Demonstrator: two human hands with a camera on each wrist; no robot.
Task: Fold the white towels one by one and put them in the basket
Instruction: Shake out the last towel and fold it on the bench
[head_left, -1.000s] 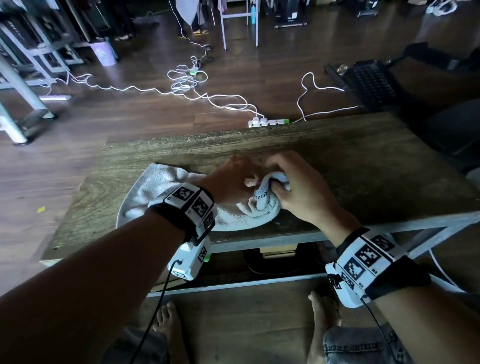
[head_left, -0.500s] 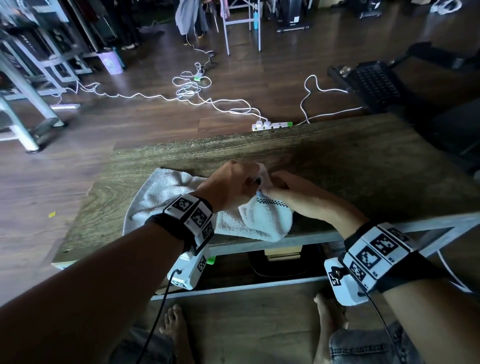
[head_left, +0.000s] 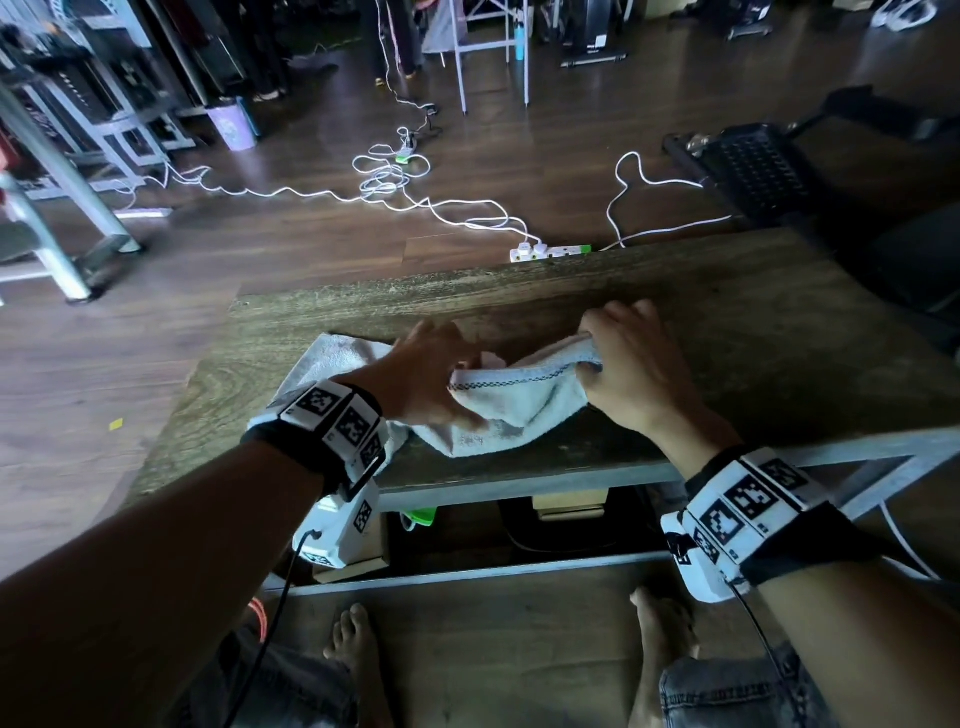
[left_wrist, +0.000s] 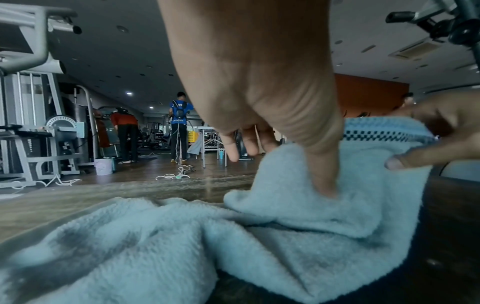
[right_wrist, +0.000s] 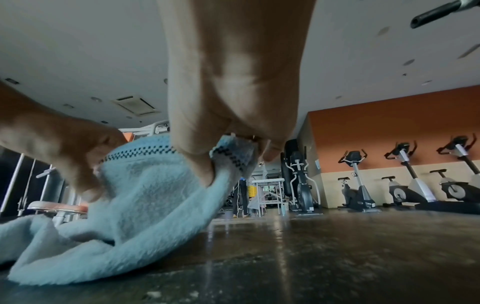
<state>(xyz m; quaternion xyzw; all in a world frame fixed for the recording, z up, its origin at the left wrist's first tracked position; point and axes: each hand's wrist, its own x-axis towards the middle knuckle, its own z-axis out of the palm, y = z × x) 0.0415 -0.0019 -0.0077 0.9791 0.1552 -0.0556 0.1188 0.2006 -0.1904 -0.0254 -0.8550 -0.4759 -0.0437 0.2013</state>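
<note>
A white towel (head_left: 519, 405) with a dark checkered border lies rumpled on the wooden table (head_left: 779, 322), near its front edge. My left hand (head_left: 441, 379) holds the bordered edge at its left end, with the thumb (left_wrist: 324, 181) pressed into a fold. My right hand (head_left: 623, 358) pinches the right corner of the same edge (right_wrist: 228, 152) and holds it just above the table. The edge is stretched between both hands, while the towel's left part (head_left: 322, 364) lies flat behind my left wrist. A black perforated basket (head_left: 753, 171) stands beyond the table's far right corner.
A power strip (head_left: 550, 252) and white cables (head_left: 384, 176) lie on the floor past the table's far edge. Gym machines (head_left: 62, 156) stand at the left, and exercise bikes (right_wrist: 405, 185) line an orange wall. People (left_wrist: 179, 127) stand far off. My bare feet (head_left: 353, 639) are under the table.
My hands have drawn apart: the right hand moved right and away with the bordered corner. The bunched towel is now stretched out between them.
</note>
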